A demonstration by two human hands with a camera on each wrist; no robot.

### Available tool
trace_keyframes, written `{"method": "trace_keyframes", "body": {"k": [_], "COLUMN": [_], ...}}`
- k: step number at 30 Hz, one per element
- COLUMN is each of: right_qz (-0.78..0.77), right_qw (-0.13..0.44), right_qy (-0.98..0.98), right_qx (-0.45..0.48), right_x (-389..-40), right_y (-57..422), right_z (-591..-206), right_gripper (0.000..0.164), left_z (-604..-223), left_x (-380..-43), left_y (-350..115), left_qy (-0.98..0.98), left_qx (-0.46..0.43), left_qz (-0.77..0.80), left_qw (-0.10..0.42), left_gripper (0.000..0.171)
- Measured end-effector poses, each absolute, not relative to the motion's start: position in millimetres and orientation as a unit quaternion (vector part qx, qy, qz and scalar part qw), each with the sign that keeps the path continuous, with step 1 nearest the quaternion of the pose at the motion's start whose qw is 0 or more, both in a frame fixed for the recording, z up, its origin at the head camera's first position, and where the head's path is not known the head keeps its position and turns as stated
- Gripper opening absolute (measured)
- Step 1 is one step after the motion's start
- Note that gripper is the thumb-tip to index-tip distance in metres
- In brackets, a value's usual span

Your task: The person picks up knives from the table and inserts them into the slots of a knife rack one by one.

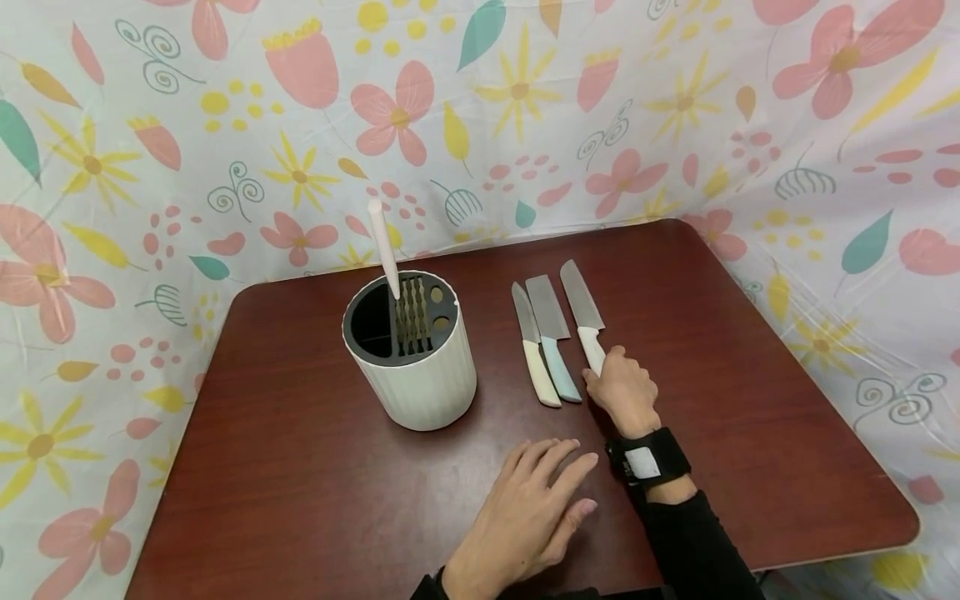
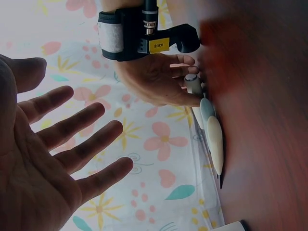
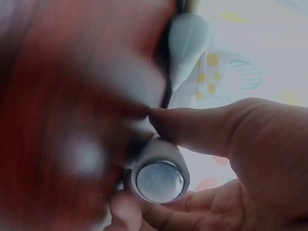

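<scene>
My right hand (image 1: 624, 390) is at the white handle of a chef's knife (image 1: 583, 296) lying on the table. In the right wrist view its thumb and fingers sit on either side of the handle (image 3: 160, 180), whose round metal end faces the camera. Left of it lie a cleaver (image 1: 550, 308) with a light blue handle and a narrower knife (image 1: 536, 358) with a cream handle, blades pointing away. My left hand (image 1: 525, 508) hovers near the front of the table, fingers spread and holding nothing; the left wrist view shows its bare palm (image 2: 38, 178).
A white ribbed knife block (image 1: 423, 392) with a black slotted top stands left of the knives. A pale handle (image 1: 384, 250) sticks up from it. The brown table (image 1: 285, 467) has rounded corners, with a flower-patterned curtain (image 1: 480, 125) behind and beside it.
</scene>
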State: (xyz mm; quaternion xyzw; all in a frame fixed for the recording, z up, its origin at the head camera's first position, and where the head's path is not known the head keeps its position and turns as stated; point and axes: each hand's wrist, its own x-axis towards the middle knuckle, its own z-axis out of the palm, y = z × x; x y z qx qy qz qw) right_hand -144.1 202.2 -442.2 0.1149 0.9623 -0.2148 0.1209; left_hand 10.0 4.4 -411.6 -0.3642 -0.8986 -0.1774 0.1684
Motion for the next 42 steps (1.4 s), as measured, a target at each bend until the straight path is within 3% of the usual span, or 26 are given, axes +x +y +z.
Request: {"method": "trace_keyframes", "body": {"k": [15,22,31,42], "right_qz": [-0.235,-0.265,-0.301,-0.310], "right_qw": [0.090,0.022,-0.103,-0.265], "right_qy": [0.963,0.960,0.945,0.912], "right_qx": [0.101,0.092,0.072,0.043], "right_x": [-139,-134,-129,-136], "right_y": [209,211,213,214], "right_z": [-439,-432,-415,-402], "right_gripper": [0.064,0.046,0.049,0.035], "left_z": [-414,-413,-412,-411], "left_x": [12,11,10,4], "left_y": [5,5,5,2], "left_qy": [-0.897,-0.888,-0.887,-0.879], "left_qx": [-0.360,-0.360,-0.356,-0.353], "left_qz": [-0.183,-0.183,-0.185,-0.190], "left_qw": [0.181,0.221,0.230,0.257], "left_gripper": [0.039,0.039,0.041,0.042]}}
